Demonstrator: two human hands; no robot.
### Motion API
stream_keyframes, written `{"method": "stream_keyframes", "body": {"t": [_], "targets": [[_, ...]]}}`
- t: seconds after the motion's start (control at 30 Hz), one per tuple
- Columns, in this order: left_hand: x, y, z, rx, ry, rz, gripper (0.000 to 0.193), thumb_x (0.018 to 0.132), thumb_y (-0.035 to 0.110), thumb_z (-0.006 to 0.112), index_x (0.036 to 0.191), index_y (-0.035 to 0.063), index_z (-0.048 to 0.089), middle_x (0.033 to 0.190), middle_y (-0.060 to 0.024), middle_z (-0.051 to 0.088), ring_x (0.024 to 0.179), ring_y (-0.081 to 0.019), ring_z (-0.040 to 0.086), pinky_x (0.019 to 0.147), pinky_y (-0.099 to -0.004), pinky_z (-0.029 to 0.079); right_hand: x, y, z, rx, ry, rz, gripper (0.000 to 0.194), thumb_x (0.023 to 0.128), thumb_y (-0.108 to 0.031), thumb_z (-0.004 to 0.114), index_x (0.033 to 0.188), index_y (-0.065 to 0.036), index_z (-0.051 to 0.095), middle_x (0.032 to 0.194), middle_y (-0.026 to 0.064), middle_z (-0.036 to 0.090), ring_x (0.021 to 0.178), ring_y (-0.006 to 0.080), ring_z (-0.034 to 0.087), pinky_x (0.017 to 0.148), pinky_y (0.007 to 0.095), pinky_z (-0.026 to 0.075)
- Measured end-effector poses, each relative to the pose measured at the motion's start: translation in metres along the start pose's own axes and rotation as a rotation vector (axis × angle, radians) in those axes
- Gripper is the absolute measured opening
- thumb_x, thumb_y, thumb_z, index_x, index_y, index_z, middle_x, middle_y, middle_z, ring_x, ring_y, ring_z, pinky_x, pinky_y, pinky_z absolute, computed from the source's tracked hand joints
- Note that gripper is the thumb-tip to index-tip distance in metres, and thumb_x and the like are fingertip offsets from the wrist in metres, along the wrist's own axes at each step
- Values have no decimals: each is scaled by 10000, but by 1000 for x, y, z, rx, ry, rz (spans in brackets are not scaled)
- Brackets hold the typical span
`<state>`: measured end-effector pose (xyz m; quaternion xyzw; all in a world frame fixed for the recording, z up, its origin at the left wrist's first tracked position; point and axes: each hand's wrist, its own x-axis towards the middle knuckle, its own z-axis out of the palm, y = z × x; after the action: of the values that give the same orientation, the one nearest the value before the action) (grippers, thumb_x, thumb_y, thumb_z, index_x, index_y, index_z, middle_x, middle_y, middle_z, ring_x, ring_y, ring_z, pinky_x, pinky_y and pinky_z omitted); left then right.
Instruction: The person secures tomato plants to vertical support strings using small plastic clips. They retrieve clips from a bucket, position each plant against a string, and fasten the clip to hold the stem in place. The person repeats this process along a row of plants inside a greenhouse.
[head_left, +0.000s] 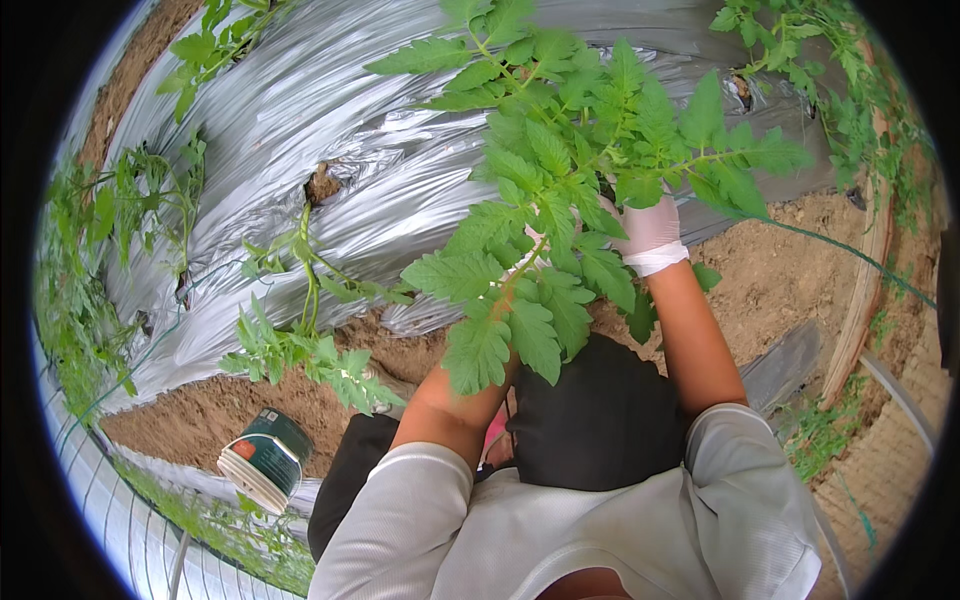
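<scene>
A leafy tomato plant rises in front of me and covers much of both hands. My right hand, in a white glove, reaches in among its lower stems; leaves hide the fingers. Only bits of my left hand, gloved as well, show between the leaves, left of the right hand. What either hand touches or holds is hidden. Silver plastic mulch film lies under and behind the plant. A smaller tomato plant leans over the film's edge at the left, near a hole with soil.
A dark green bucket with a white lid lies tilted on the soil at lower left. A green string runs to the right past a wooden board. More tomato plants stand along the left rim.
</scene>
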<state>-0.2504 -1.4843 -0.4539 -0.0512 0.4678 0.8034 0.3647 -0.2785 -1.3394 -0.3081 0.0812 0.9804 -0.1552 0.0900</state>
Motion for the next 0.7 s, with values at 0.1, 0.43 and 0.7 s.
{"method": "stream_keyframes", "body": {"t": [0.1, 0.43, 0.7], "targets": [[6, 6, 1, 2, 5, 19, 356, 879, 197, 608, 1207, 59, 594, 1080, -94, 632, 974, -276, 557, 895, -357, 461, 3, 3, 2, -6, 58, -37, 256, 841, -385, 612, 859, -146, 703, 811, 114, 675, 770, 340, 639, 710, 436, 506], [24, 27, -12, -15, -29, 28, 375, 869, 191, 614, 1220, 62, 587, 1101, -100, 626, 987, -286, 551, 901, -360, 459, 14, -1, -11, 280, -177, 302, 302, 882, -336, 571, 1018, -98, 699, 1004, 118, 696, 939, 326, 636, 808, 401, 488], [25, 30, -6, -32, -49, 28, 390, 861, 186, 620, 1230, 63, 582, 1118, -104, 621, 997, -294, 547, 906, -363, 457, 16, 0, -3, 239, -109, 227, 226, 841, -242, 622, 989, -81, 680, 988, 136, 692, 933, 338, 635, 810, 398, 497]]}}
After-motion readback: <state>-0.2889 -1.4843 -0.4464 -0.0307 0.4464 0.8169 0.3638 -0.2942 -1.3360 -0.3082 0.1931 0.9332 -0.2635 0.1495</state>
